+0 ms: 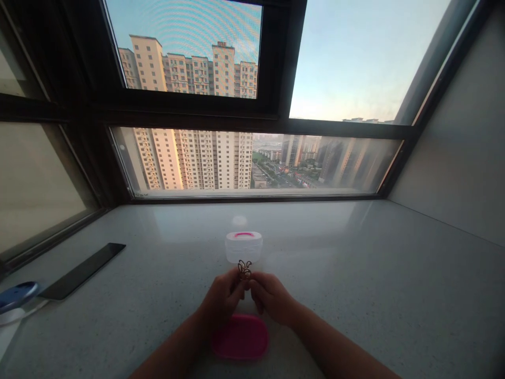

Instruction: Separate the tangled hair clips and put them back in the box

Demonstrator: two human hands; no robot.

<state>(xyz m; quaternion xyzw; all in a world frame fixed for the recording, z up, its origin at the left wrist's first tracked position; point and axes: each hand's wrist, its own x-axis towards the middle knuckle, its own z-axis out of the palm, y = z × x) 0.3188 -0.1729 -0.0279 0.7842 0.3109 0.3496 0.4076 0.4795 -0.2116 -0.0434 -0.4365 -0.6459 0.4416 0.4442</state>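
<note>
Between my two hands is a small bronze-coloured piece with curved open loops (244, 269), which looks like a butterfly-shaped hair clip. My left hand (224, 292) pinches it from the left, thumb and fingers closed. From the right, my right hand (272, 296) has its fingertips closed at the clip's lower part. Just beyond the hands stands a clear plastic box (243, 247) with a pink handle on its lid. Below the hands, nearer to me, lies a pink oval tray (241, 338), its left side partly covered by my left hand and wrist.
Far left on the pale speckled sill (355, 273) lie a dark flat slab (84, 271), a blue round object (18, 296) and a white item (11, 317) cut by the frame edge. A dark-framed window (256, 199) borders the back; a wall (453, 158) rises at right.
</note>
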